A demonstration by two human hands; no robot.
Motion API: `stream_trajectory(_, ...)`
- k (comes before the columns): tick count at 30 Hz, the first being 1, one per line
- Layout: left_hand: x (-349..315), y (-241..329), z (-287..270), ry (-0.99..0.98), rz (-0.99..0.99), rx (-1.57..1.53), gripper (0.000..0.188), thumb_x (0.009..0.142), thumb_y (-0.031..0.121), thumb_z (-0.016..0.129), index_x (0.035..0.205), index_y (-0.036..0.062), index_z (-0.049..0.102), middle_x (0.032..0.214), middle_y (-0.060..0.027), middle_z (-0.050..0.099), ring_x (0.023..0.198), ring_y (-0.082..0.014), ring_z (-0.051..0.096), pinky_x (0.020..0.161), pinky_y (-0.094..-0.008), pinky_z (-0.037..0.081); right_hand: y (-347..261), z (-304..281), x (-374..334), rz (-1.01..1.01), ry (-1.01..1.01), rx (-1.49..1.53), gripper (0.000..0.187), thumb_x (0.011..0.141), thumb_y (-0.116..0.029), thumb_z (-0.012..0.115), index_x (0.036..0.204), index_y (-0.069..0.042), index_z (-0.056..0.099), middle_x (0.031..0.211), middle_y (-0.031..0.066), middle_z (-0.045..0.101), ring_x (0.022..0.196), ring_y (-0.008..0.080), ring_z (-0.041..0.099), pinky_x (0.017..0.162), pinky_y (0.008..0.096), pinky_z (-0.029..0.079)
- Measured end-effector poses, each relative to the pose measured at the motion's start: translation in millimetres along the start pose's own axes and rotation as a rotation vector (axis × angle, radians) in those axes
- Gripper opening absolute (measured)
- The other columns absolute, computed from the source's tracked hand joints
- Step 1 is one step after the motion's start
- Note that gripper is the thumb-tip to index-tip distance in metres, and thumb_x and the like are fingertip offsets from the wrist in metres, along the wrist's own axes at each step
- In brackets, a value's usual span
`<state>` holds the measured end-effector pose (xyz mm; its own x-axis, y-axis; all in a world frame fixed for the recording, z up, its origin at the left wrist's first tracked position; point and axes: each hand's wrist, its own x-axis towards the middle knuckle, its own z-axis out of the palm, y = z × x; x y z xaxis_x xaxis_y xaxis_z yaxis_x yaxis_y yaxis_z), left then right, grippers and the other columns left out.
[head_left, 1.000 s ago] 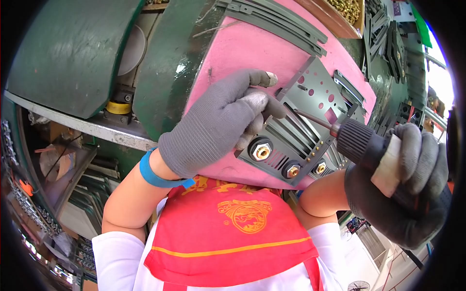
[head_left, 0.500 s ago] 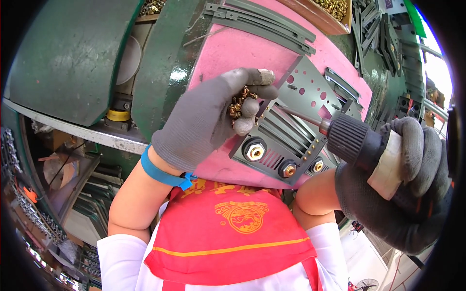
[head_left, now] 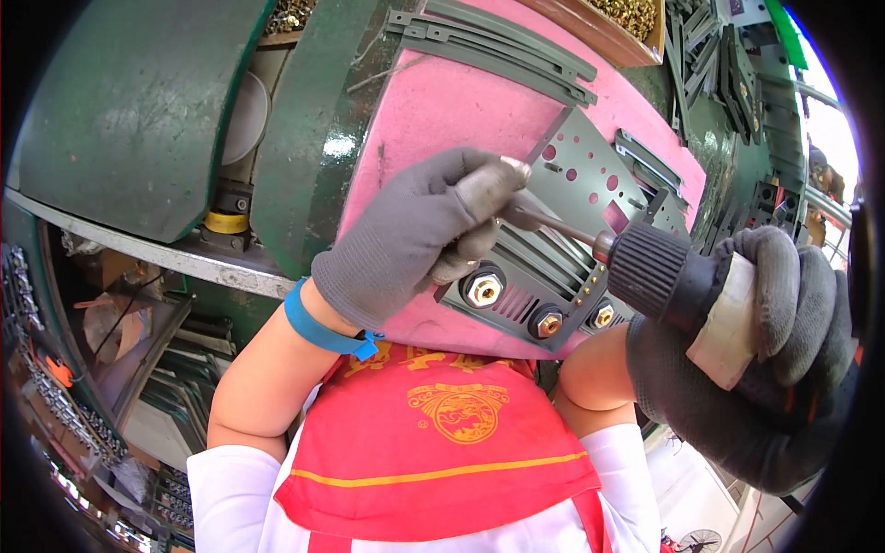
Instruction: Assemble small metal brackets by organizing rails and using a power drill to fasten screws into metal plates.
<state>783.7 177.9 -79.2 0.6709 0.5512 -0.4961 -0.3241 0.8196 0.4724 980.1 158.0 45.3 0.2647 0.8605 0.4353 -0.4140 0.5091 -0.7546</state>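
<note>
My left hand (head_left: 412, 224), in a grey work glove, is closed, with its fingertips pinched at the tip of a long driver bit (head_left: 564, 227). The small brass screws seen in its palm a moment ago are hidden by the curled fingers. In my right hand (head_left: 770, 350), also gloved, is a black power screwdriver (head_left: 653, 267), its bit pointing left. Beneath the bit lies a dark grey metal panel (head_left: 587, 152) with round holes and slots. Along its near edge sit several brass nut fittings (head_left: 483, 289) on black rings.
A pink mat (head_left: 461, 97) lies under the panel. Curved grey metal strips (head_left: 498, 51) rest at its far edge. Behind stands a wooden box (head_left: 599, 28) of small brass parts. More dark metal pieces (head_left: 737, 83) are stacked at the far right; green plates (head_left: 129, 111) cover the left.
My left hand has turned over and its fingers have closed, hiding the screws in the palm. Its fingertips now meet the bit. The screwdriver has shifted slightly left.
</note>
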Motion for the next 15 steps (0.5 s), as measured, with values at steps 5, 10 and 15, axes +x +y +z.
stream_trajectory(5,1.6,0.3,-8.6,-0.057,0.02,-0.006,0.046,0.105,0.043,0.054,0.123,0.0023,0.061,0.073,0.0045,0.046,0.056,-0.0036,0.032,0.048,-0.0203,0.026,0.0,1.9,-0.5,0.014,0.005,-0.007,0.019,0.071,-0.01,0.07,0.072,-0.016,0.052,0.072,-0.0059,0.057,0.064,0.0066,0.051,0.062,0.0239,0.041)
stream_trajectory(10,-2.9,-2.9,-6.1,-0.081,0.076,0.102,0.049,0.105,0.04,0.054,0.131,-0.0007,0.06,0.081,0.0032,0.051,0.062,-0.0049,0.033,0.054,-0.0218,0.028,1.8,3.2,-2.9,-0.014,0.004,-0.004,0.02,0.072,-0.011,0.07,0.071,-0.017,0.051,0.074,-0.0057,0.057,0.065,0.0068,0.052,0.063,0.0245,0.041)
stream_trajectory(15,-5.8,-1.6,-5.7,-0.075,0.062,0.059,0.05,0.106,0.039,0.053,0.133,-0.002,0.059,0.087,0.0024,0.054,0.065,-0.0051,0.034,0.055,-0.0216,0.028,4.0,5.5,-4.2,-0.032,0.039,-0.053,0.019,0.074,-0.012,0.069,0.071,-0.017,0.051,0.077,-0.0056,0.057,0.065,0.0068,0.051,0.062,0.0245,0.041)
